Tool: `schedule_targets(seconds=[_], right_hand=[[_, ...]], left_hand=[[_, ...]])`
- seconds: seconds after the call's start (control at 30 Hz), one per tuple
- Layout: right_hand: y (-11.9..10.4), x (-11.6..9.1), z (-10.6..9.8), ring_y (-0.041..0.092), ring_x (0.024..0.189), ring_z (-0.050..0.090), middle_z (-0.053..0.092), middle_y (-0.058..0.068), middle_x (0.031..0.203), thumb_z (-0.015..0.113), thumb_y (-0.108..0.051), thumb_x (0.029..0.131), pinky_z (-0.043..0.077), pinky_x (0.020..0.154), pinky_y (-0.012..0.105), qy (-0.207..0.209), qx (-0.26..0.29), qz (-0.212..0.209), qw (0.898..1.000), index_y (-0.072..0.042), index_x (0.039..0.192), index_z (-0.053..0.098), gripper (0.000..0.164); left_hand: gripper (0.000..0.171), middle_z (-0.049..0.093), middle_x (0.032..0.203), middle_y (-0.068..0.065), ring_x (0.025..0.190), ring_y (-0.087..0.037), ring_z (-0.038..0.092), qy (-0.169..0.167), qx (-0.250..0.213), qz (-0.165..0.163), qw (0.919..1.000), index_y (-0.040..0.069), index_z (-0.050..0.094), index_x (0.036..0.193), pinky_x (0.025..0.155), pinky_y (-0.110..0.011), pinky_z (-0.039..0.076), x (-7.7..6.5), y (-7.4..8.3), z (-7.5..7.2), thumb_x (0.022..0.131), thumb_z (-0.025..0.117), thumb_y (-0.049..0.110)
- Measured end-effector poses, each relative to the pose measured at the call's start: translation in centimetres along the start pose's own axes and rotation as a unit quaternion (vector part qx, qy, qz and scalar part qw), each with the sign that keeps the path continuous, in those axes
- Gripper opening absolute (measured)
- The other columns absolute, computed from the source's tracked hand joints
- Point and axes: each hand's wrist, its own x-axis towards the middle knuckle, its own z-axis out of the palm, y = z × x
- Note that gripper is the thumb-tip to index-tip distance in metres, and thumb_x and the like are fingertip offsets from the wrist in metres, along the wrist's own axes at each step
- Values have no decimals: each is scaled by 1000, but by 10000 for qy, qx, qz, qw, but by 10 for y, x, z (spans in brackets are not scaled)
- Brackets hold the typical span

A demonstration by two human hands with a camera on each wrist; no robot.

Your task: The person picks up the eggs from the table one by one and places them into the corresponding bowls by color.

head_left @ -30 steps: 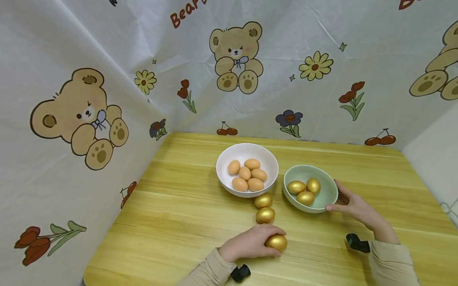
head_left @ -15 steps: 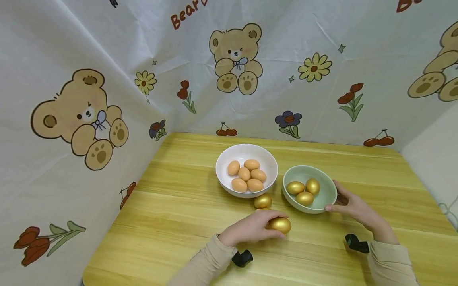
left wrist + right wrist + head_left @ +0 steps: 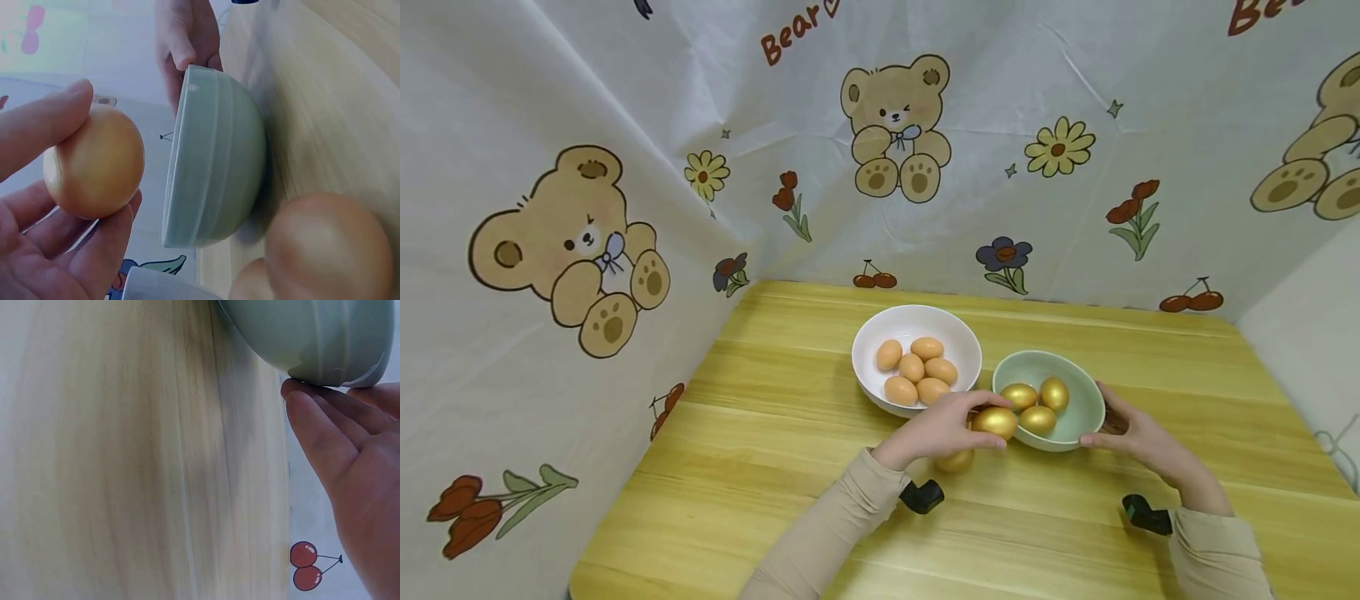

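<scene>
My left hand (image 3: 943,429) pinches a golden egg (image 3: 997,423) between thumb and fingers, just left of the pale green bowl (image 3: 1078,412). In the left wrist view this held egg (image 3: 97,164) is apart from the bowl's rim. Several golden eggs (image 3: 1039,420) lie inside the bowl. My right hand (image 3: 1150,446) rests on the bowl's right side, thumb at the rim. The right wrist view shows its fingers (image 3: 319,425) straight against the outer wall. On the table, another golden egg (image 3: 955,462) is partly covered by my left hand; two eggs show in the left wrist view.
A white bowl (image 3: 867,375) holding several brown eggs (image 3: 912,367) stands left of the green bowl. Both stand on a wooden table (image 3: 752,467). A cloth printed with bears (image 3: 898,133) hangs behind and at the left.
My left hand has lifted the golden egg and carried it away from me, past the other golden eggs, to the green bowl's left side. The right hand stays at the bowl.
</scene>
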Motion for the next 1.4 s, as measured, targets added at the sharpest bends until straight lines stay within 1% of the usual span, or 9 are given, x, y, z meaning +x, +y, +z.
schedule_targets(seconds=[0.27,0.43,0.6,0.67,0.83,1.07,1.13,1.3,1.4], right_hand=[[2,0,2,47,122,33,19,34,143,64,-13,88,41,81,12,23,30,34,10000,5,145,-4,90],[4,0,3,46,122,35,23,34,141,65,-13,88,41,81,12,51,28,92,9999,4,145,-3,90],[5,0,3,46,122,35,24,34,141,64,-13,89,42,81,13,44,80,54,9999,4,146,-3,89],[5,0,3,46,122,34,24,33,142,63,-12,89,42,81,14,34,108,42,9999,3,146,-3,89],[5,0,2,46,121,35,24,33,141,63,-12,89,43,81,15,30,155,29,9999,3,146,-4,89],[6,1,2,46,122,34,22,33,142,63,-12,89,43,82,15,17,193,17,9998,2,146,-4,89],[6,1,3,46,122,33,21,33,143,63,-13,90,43,82,15,10,204,26,9998,2,146,-4,89],[6,0,3,47,123,32,20,33,143,62,-13,90,43,82,14,6,184,37,9998,2,146,-5,89],[5,-1,2,48,123,31,19,33,143,63,-12,90,42,82,13,25,167,24,9999,3,146,-5,89]], left_hand=[[47,60,110,10,93,4,50,188,456,-265,9984,13,59,120,81,-9,38,30,2,1,81,73,34],[48,61,107,10,90,3,51,279,498,-510,9971,13,61,118,78,-8,37,45,2,4,79,74,37],[49,62,106,9,88,1,52,349,583,-802,9945,12,61,118,77,-9,38,59,1,7,77,76,35],[49,62,107,9,89,1,52,339,659,-867,9935,14,61,119,76,-8,37,63,1,7,77,75,35],[50,61,111,9,89,2,51,178,824,-841,9929,14,61,121,74,-7,36,75,-3,11,78,75,34],[49,62,108,8,87,1,51,-119,840,-1024,9911,11,62,119,73,-8,36,83,-6,18,76,77,28],[49,63,106,9,85,1,50,-187,945,-1097,9893,11,63,118,72,-7,35,84,-5,20,75,78,28],[48,63,104,9,86,1,51,-209,1103,-1196,9864,12,64,116,72,-7,35,84,-2,21,73,79,29],[48,63,104,8,87,0,51,-173,1048,-1210,9870,11,64,116,73,-8,36,85,-2,21,74,79,28]])
